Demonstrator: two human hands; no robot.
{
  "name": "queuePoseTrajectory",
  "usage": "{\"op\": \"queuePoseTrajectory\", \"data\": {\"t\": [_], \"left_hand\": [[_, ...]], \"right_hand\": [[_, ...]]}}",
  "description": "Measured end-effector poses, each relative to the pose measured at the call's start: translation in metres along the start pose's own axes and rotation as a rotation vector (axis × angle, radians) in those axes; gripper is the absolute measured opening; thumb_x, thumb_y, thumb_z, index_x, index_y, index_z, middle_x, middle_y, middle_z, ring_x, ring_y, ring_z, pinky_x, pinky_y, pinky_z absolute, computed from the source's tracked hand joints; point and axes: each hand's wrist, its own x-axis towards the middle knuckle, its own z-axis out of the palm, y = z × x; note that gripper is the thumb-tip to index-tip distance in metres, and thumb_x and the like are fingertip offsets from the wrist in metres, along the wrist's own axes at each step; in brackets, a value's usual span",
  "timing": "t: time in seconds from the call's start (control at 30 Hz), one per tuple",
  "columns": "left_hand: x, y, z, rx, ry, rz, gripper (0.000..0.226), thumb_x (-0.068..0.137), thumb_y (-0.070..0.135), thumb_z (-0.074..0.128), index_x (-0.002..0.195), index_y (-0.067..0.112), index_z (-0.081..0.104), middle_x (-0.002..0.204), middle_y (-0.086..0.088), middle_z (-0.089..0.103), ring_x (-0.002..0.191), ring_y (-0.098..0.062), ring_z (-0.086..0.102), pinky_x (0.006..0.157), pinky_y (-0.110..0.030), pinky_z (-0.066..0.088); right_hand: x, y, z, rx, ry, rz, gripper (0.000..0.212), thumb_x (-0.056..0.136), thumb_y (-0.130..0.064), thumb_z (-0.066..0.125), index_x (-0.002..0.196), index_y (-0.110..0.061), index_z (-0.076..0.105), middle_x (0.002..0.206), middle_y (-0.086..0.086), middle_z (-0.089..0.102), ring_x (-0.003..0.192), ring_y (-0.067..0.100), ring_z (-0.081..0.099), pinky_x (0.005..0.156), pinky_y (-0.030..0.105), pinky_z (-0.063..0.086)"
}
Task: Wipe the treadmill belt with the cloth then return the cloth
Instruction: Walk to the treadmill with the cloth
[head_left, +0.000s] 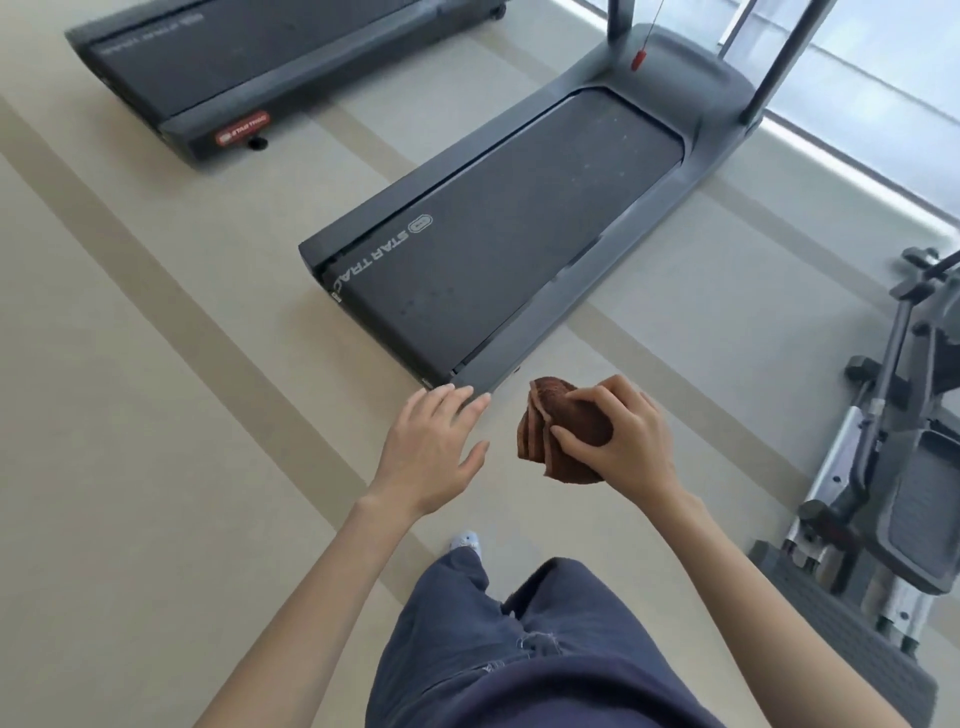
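- Dark blue trousers (519, 654) fill the bottom of the view, with the toe of a pale shoe (466, 540) on the floor (130, 415) just ahead of them.
- Left hand (434, 447) is stretched forward, palm down, fingers spread and holding nothing; its fingertips appear near the rear corner of the nearer treadmill.
- Right hand (623, 441) grips a folded brown cloth (532, 441), thumb and fingers curled round it, in the air just beside the left hand.
- Treadmill belt (514, 228) lies ahead of both hands, dark, with pale specks and white lettering; the cloth is clear of it.
- Red safety clip (639, 58) hangs over the front end.
- Second treadmill (234, 62) stands to the left, and another exercise machine (893, 467) to the right.
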Motion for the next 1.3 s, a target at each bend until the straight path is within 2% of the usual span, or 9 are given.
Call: {"op": "queuePoseTrajectory", "data": {"t": [0.17,0.47,0.7,0.8,1.03,1.17,1.3], "left_hand": [[0.013,-0.015,0.009,0.004,-0.023,-0.067,0.053,0.087,0.042,0.036,0.128,0.015,0.058,0.123,-0.006,0.062,0.115,-0.025,0.056,0.098,-0.042,0.044],[0.079,-0.017,0.017,0.012,0.059,-0.209,0.050,0.086,0.038,0.038,0.121,0.015,0.063,0.116,-0.004,0.065,0.108,-0.024,0.059,0.091,-0.037,0.046],[0.169,0.003,0.023,-0.010,0.104,-0.476,0.051,0.085,0.040,0.036,0.119,0.013,0.065,0.114,-0.006,0.066,0.107,-0.026,0.061,0.087,-0.039,0.048],[0.203,0.012,0.023,-0.075,0.142,-0.612,0.051,0.086,0.039,0.036,0.120,0.012,0.064,0.115,-0.007,0.066,0.107,-0.028,0.061,0.088,-0.040,0.048],[0.216,0.029,0.029,-0.098,0.166,-0.884,0.050,0.089,0.038,0.037,0.126,0.012,0.060,0.120,-0.007,0.063,0.112,-0.028,0.058,0.093,-0.042,0.045],[0.227,0.011,0.029,-0.096,0.154,-0.930,0.048,0.087,0.036,0.042,0.123,0.012,0.061,0.118,-0.007,0.064,0.108,-0.028,0.060,0.091,-0.043,0.047],[0.253,-0.024,0.019,-0.096,0.159,-0.847,0.052,0.086,0.038,0.035,0.123,0.011,0.062,0.117,-0.009,0.064,0.107,-0.028,0.060,0.089,-0.042,0.048]], "right_hand": [[0.034,0.017,0.015,0.007,-0.071,-0.041,0.039,0.074,-0.053,0.061,0.095,-0.021,0.067,0.088,-0.005,0.057,0.070,0.022,0.053,0.066,0.027,0.042],[0.126,0.059,0.025,0.024,-0.202,-0.170,0.040,0.076,-0.056,0.058,0.099,-0.025,0.066,0.090,-0.005,0.057,0.073,0.018,0.051,0.068,0.025,0.038],[0.233,0.112,0.023,0.061,-0.309,-0.304,0.041,0.073,-0.058,0.059,0.099,-0.027,0.067,0.088,-0.011,0.052,0.074,0.020,0.054,0.068,0.028,0.045],[0.277,0.129,0.022,0.067,-0.354,-0.345,0.041,0.072,-0.060,0.057,0.098,-0.029,0.066,0.088,-0.014,0.051,0.077,0.018,0.054,0.069,0.026,0.041],[0.344,0.138,0.042,0.120,-0.478,-0.491,0.040,0.072,-0.059,0.058,0.097,-0.030,0.067,0.089,-0.015,0.051,0.078,0.019,0.056,0.070,0.026,0.042],[0.368,0.133,0.061,0.131,-0.489,-0.579,0.041,0.073,-0.058,0.058,0.097,-0.027,0.067,0.089,-0.011,0.054,0.074,0.019,0.054,0.067,0.025,0.041],[0.390,0.126,0.080,0.128,-0.480,-0.540,0.040,0.072,-0.058,0.058,0.097,-0.027,0.067,0.089,-0.011,0.054,0.072,0.020,0.054,0.067,0.025,0.041]]}}
